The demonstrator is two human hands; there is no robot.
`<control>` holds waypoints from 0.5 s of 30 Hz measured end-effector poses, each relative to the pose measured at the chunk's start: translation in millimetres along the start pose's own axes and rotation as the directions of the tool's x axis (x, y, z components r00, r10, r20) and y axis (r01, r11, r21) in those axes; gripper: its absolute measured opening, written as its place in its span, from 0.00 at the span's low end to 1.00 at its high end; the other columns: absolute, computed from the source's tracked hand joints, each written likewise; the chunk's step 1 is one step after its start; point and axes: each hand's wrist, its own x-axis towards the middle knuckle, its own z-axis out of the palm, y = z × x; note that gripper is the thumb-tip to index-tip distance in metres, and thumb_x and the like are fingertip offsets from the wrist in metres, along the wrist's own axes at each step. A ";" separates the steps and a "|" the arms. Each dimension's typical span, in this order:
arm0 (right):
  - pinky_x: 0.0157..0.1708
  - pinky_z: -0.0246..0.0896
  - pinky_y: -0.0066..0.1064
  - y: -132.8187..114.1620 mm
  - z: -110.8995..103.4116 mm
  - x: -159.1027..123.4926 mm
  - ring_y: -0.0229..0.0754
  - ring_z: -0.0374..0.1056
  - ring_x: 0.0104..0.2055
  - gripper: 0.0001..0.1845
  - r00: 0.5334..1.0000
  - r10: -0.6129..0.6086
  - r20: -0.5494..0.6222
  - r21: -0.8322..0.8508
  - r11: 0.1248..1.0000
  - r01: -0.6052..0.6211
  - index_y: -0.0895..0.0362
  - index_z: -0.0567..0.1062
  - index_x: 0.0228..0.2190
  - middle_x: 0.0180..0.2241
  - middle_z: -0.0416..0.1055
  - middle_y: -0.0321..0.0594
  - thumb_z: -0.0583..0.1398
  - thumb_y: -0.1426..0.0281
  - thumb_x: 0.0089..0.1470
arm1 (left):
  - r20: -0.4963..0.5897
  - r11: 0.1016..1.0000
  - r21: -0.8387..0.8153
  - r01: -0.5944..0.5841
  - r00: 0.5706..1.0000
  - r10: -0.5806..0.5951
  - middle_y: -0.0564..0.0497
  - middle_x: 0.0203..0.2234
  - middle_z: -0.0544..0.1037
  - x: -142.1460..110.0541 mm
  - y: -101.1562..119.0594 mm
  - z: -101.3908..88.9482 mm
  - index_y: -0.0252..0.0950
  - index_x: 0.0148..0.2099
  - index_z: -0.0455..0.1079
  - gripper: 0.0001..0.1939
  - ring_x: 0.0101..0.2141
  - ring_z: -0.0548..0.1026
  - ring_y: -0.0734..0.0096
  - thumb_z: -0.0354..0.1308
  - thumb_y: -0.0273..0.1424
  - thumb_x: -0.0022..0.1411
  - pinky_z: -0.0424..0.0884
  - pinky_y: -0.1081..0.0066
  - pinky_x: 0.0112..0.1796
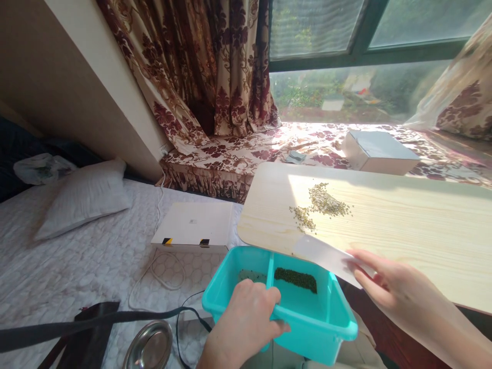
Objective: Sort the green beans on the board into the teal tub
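Observation:
My left hand grips the near rim of a turquoise two-part plastic bin, held just below the table's edge. Small green beans lie in the bin's right compartment, and a thinner scatter lies in the left one. My right hand pinches a white card whose far edge rests on the pale wooden tabletop, slanting down over the bin. A loose pile of green beans lies on the table in sunlight, a little beyond the card.
A white box lies on the quilted bed to the left, with a pillow behind it. A metal dish and black cables sit near the bottom. Another white box rests on the patterned window seat, below curtains.

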 end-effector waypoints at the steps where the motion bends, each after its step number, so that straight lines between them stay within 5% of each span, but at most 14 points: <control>1: 0.18 0.60 0.28 -0.5 -0.1 -0.4 0.38 0.68 0.17 0.11 0.999 -0.012 0.038 0.042 0.999 0.010 0.48 0.77 0.30 0.19 0.75 0.30 0.55 0.64 0.56 | 0.001 1.000 0.001 0.003 1.000 -0.003 0.50 0.35 0.78 0.0 0.5 -0.4 0.40 0.37 0.72 0.15 0.40 0.74 0.55 0.66 0.46 0.59 0.64 0.65 0.38; 3: 0.20 0.62 0.29 -1.9 -1.4 -1.3 0.39 0.70 0.19 0.12 0.987 -0.053 0.150 0.142 0.989 0.032 0.49 0.77 0.32 0.21 0.76 0.32 0.54 0.65 0.58 | -0.001 1.000 0.002 0.011 1.000 -0.011 0.50 0.35 0.78 -0.1 1.5 -1.3 0.40 0.37 0.72 0.16 0.40 0.74 0.55 0.67 0.46 0.58 0.64 0.65 0.38; 7: 0.23 0.63 0.30 -5.3 -1.6 0.3 0.40 0.70 0.21 0.11 0.982 -0.041 0.185 0.169 0.986 0.010 0.48 0.77 0.33 0.24 0.77 0.33 0.54 0.63 0.59 | 0.004 1.000 -0.004 0.017 1.000 -0.017 0.49 0.36 0.78 0.0 3.2 -2.5 0.40 0.39 0.73 0.16 0.41 0.74 0.54 0.67 0.46 0.58 0.65 0.64 0.39; 15: 0.22 0.59 0.29 -5.3 18.3 43.6 0.39 0.67 0.18 0.17 0.998 -0.005 -0.058 -0.038 0.999 0.003 0.52 0.78 0.31 0.23 0.77 0.38 0.50 0.63 0.57 | -0.017 1.000 0.013 -0.010 1.000 0.010 0.51 0.35 0.78 0.9 3.2 5.0 0.40 0.37 0.72 0.16 0.41 0.74 0.56 0.67 0.47 0.58 0.64 0.65 0.39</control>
